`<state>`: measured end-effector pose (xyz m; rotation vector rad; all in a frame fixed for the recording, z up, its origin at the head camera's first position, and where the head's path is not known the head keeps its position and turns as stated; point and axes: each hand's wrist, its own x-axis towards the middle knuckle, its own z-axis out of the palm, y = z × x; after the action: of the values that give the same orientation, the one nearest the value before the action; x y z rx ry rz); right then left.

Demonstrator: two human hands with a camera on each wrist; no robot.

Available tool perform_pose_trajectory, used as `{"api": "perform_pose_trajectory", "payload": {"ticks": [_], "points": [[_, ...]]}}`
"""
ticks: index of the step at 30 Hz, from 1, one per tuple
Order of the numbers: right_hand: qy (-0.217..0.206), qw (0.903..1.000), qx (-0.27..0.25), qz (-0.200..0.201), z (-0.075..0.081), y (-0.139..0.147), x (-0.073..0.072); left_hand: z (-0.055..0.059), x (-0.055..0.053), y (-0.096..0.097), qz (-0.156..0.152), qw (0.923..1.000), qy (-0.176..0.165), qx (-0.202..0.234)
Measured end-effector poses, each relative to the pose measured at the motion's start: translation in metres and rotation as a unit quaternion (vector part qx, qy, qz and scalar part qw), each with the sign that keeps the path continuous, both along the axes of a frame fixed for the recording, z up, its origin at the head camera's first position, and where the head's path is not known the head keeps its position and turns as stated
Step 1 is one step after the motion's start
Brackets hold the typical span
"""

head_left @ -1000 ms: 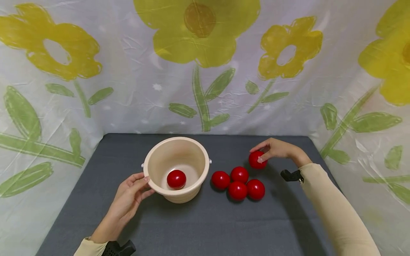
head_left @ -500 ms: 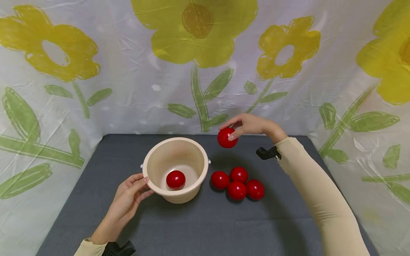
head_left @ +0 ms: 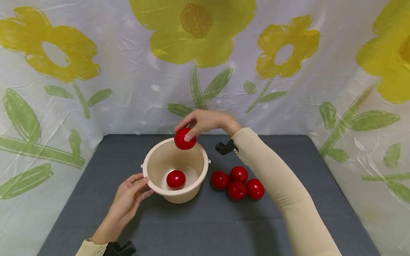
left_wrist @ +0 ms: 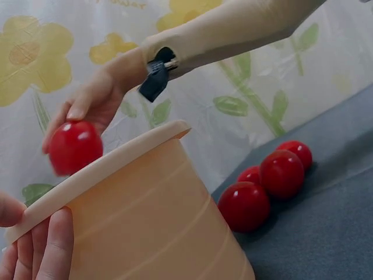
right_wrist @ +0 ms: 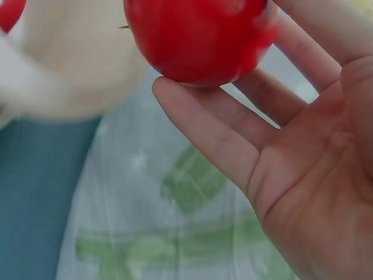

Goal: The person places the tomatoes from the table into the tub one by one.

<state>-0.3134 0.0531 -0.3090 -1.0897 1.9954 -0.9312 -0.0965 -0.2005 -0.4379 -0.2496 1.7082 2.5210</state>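
Observation:
My right hand [head_left: 205,121] grips a shiny red tomato [head_left: 184,139] above the far rim of a beige bucket [head_left: 150,153]. In the right wrist view, a thin green tip shows beside this tomato [right_wrist: 198,41]. Another tomato [head_left: 175,179] lies on the bucket's bottom. With thumb on top and fingers underneath, my left hand [head_left: 128,199] pinches the bucket's near-left rim. The left wrist view shows the raised tomato [left_wrist: 76,147] just over the bucket [left_wrist: 140,216], partly beyond its edge. Several more tomatoes [head_left: 237,190] sit clustered on the table, right of the bucket.
A dark grey cloth covers the table [head_left: 192,227]. Behind and at both sides hangs a whitish curtain [head_left: 134,89] printed with yellow flowers. The right forearm [head_left: 275,181] reaches across beside the tomato cluster. Small white pegs stick out from the bucket's sides.
My right hand has lifted a tomato from beside the cluster and carried it left to above the bucket. The left hand and bucket have stayed in place.

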Motion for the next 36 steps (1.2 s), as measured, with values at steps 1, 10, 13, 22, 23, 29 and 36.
{"api": "perform_pose_trajectory", "payload": {"ticks": [1, 10, 13, 22, 23, 29, 36], "points": [[-0.004, 1.0, 0.001, 0.006, -0.002, -0.006, 0.0, 0.0, 0.0, 0.0, -0.002, 1.0, 0.002, 0.001], [-0.02, 0.9983, 0.014, 0.052, -0.022, -0.047, 0.011, -0.002, 0.002, 0.0, -0.007, 1.0, 0.004, -0.001], [-0.019, 0.9979, 0.018, 0.06, -0.028, -0.056, 0.016, -0.002, 0.002, 0.001, -0.003, 1.0, 0.006, 0.0], [-0.074, 0.996, 0.03, 0.041, -0.051, -0.07, 0.031, -0.001, 0.001, 0.001, 0.005, 1.0, 0.0, 0.001], [-0.074, 0.9958, 0.032, 0.041, -0.053, -0.071, 0.031, -0.001, 0.001, 0.001, 0.005, 1.0, -0.001, 0.003], [-0.068, 0.9952, 0.038, 0.059, -0.062, -0.077, 0.033, -0.001, 0.001, 0.001, 0.007, 1.0, -0.002, 0.003], [-0.054, 0.9942, 0.049, 0.079, -0.065, -0.08, 0.034, -0.001, 0.0, 0.001, 0.007, 0.9999, -0.011, -0.005]]}}
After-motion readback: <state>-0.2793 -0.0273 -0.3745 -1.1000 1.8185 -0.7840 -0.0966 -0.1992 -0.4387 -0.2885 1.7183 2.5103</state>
